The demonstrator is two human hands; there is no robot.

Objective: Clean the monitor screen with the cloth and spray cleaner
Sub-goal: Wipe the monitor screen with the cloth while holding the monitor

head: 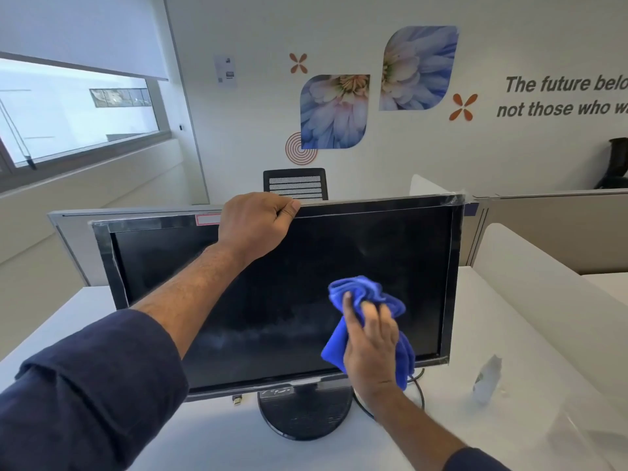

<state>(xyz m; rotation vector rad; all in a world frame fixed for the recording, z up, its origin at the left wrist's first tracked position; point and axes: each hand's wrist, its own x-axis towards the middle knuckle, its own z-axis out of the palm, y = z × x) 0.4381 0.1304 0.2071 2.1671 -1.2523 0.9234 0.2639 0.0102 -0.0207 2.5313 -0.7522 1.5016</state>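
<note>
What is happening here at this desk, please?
A person is cleaning a switched-off monitor. The left hand grips the top edge of the monitor to steady it, and the right hand presses a blue cloth against the lower right part of the dark screen. Pale smears show across the screen, so the wiping is not finished. A spray bottle stands on the white desk to the right of the monitor, with no hand on it.
</note>
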